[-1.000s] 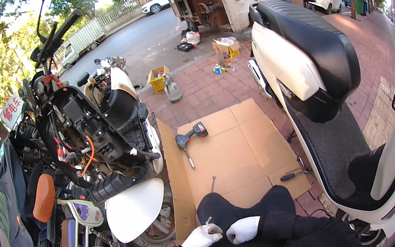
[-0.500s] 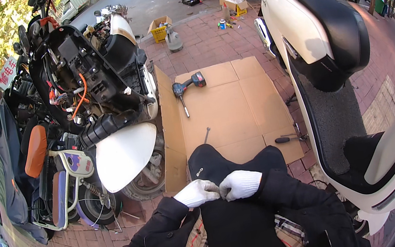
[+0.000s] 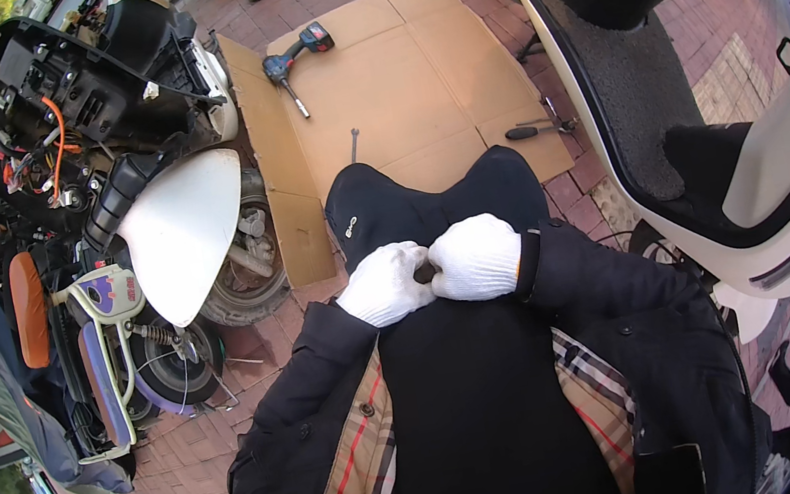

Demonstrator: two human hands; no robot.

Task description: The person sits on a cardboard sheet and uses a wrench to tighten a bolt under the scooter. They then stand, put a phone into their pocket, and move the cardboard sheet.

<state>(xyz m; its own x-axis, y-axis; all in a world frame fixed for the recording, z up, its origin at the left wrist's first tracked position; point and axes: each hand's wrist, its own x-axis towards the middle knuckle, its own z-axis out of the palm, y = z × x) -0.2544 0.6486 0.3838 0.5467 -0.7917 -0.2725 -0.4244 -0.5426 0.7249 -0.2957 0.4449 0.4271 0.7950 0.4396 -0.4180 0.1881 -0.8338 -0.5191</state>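
Note:
In a white knit glove, my left hand [image 3: 385,285] is closed, its fingers curled in against those of my right hand. My right hand [image 3: 475,258], gloved the same way, is bent into a pinch. Both meet in front of my body, above my black-clad lap [image 3: 434,203]. A small dark brownish spot shows between the fingertips; whether it is an object or a gap I cannot make out. Past my knees lies a flattened cardboard sheet [image 3: 382,82]. On it rest a cordless power driver [image 3: 296,57] with a long socket bit and a thin metal wrench [image 3: 355,143].
A black-handled tool [image 3: 530,131] lies at the cardboard's right edge. On the right stands a cream scooter [image 3: 756,227]. At the left is a stripped scooter body [image 3: 81,99] with exposed wires, a white panel [image 3: 186,236] and a small bike [image 3: 114,297]. Red paving bricks [image 3: 258,352] surround them.
The view has tipped downward, so the cardboard, tools and scooters sit higher in the picture. My hands stay together; the right wrist has turned and a dark band shows there.

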